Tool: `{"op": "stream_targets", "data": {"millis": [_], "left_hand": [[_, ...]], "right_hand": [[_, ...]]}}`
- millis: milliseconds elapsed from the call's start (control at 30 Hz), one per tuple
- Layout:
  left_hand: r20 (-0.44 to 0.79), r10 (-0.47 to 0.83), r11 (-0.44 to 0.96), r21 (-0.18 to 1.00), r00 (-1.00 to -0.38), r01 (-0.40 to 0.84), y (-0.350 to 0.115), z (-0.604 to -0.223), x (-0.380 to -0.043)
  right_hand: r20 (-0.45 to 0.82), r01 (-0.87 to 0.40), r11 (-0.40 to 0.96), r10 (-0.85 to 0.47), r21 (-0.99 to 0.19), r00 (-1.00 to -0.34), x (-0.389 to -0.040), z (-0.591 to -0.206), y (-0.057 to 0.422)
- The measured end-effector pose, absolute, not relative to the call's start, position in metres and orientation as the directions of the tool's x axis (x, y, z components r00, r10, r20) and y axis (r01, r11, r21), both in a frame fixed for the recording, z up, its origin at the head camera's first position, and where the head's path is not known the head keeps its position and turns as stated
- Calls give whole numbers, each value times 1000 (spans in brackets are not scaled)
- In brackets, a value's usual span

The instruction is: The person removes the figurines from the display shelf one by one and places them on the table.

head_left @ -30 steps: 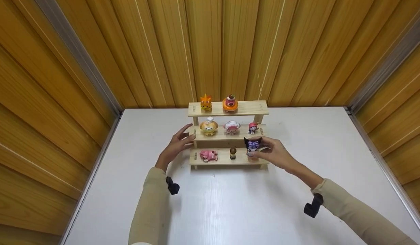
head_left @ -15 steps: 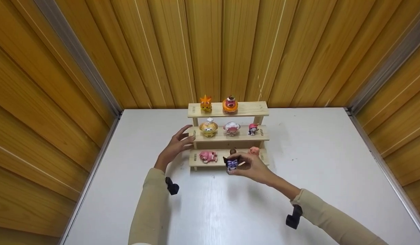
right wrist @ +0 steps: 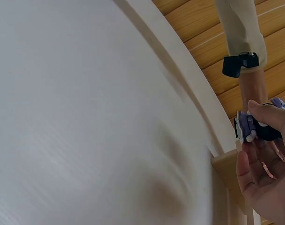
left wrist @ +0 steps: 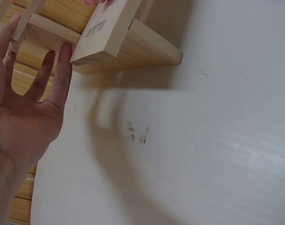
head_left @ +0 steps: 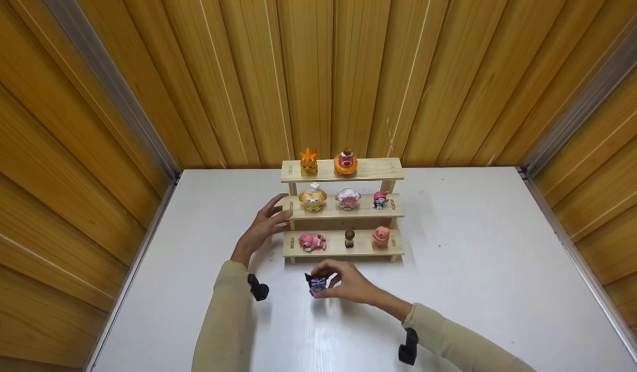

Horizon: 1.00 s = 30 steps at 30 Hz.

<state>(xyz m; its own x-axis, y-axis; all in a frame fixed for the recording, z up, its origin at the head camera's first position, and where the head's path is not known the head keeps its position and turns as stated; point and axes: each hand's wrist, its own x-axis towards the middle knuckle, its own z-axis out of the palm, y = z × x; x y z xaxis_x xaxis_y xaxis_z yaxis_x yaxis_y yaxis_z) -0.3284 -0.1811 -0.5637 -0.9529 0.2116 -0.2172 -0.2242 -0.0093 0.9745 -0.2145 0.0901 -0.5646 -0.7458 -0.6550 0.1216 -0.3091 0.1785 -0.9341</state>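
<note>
In the head view my right hand [head_left: 349, 283] pinches a small black and purple figurine [head_left: 316, 284] with a bow, above the table in front of the stand. The right wrist view shows the figurine [right wrist: 254, 126] between thumb and fingers, partly covered by them. My left hand [head_left: 261, 230] rests against the left end of a three-tier wooden display stand [head_left: 344, 250]. Its fingers look fairly straight in the left wrist view, touching the stand's wood [left wrist: 107, 40]. On the bottom tier are a lying pink figurine [head_left: 312, 241], a small brown-haired one [head_left: 349, 237] and a pink pig-like one [head_left: 381, 236].
The middle tier bears a figurine with a chef's hat [head_left: 312, 199], a white-and-pink one [head_left: 347, 199] and a red-hatted one [head_left: 379, 200]. Up top stand an orange spiky figurine [head_left: 308, 163] and a round orange-and-red one [head_left: 345, 163]. Wood-panel walls [head_left: 308, 77] enclose the white table [head_left: 468, 248].
My right hand has carried the black and purple figurine from above the bottom tier's right end down and left, toward me. The pig-like figurine has come into sight. My left hand stays at the stand.
</note>
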Motion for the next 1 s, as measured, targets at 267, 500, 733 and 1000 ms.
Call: {"op": "stream_targets", "data": {"millis": [267, 500, 733, 1000], "left_hand": [[-212, 197, -18, 975, -957, -220, -184, -567, -327], [-217, 198, -33, 973, -956, -228, -180, -566, -328], [-210, 193, -38, 974, -958, -221, -181, -567, -329], [-218, 198, -43, 972, -956, -231, -181, -569, -329]], "right_hand": [[125, -365, 217, -685, -905, -718, -206, -595, 73], [121, -374, 229, -691, -899, -713, -201, -606, 66], [194, -511, 267, -707, -817, -680, -201, -609, 65], [194, -558, 325, -709, -764, -678, -202, -611, 61]]}}
